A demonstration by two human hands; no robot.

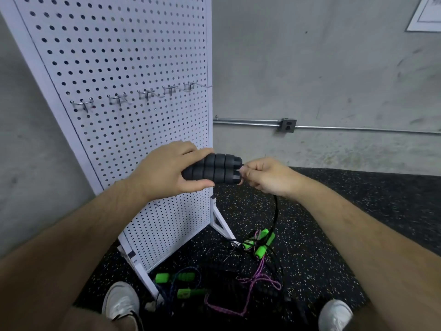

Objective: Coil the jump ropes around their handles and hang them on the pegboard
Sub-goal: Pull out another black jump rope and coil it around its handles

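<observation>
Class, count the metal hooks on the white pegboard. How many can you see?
5, in one row across the pegboard: far-left hook, second hook, middle hook, fourth hook, and rightmost hook by the board's edge. Others may be hidden behind the left hand.

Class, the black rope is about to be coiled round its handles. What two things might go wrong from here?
1. The black rope hangs from the right hand into a tangle with the pink rope and green handles on the floor; winding may snag or drag them up.
2. The left hand grips the two black handles towards one end only; they may splay apart as the rope tightens.
</observation>
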